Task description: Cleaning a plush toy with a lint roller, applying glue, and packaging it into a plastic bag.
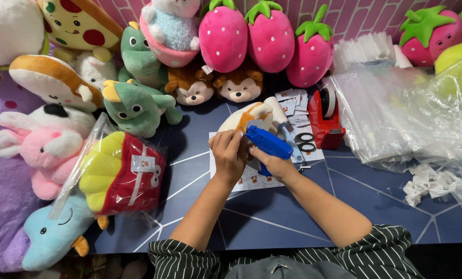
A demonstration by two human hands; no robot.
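Gripping a blue tagging gun [268, 144] in a closed fist, the right hand [275, 163] pressed the tool's nose toward a small cream and orange plush toy [244, 118], while the left hand [230, 152] curled beside it with its fingertips pinched at the same spot, though what they pinched was too small to tell. Both hands worked over a white sheet of small printed tags [251, 178] lying on the dark blue table [293, 217], and the plush toy lay just past the knuckles, partly on that sheet. To the left, one red and yellow plush [120, 173] already sat inside a clear bag with a tag on its front, which I judged to be the single finished piece in view. Just right of the hands lay black-handled scissors [306, 142] and a red tape dispenser [325, 119], with more loose tags [293, 103] behind them. Farther right, a heap of empty clear plastic bags [396, 119] spread over the table, beside a crumpled scrap of white paper [427, 183]. Beyond all this, many toys stood unbagged: two green dinosaurs [135, 98], two brown monkeys [215, 87], a pink rabbit [47, 152], a light blue plush [55, 232] and a row of pink strawberries [267, 36] against the wall. Most of the work, by that look, remained.
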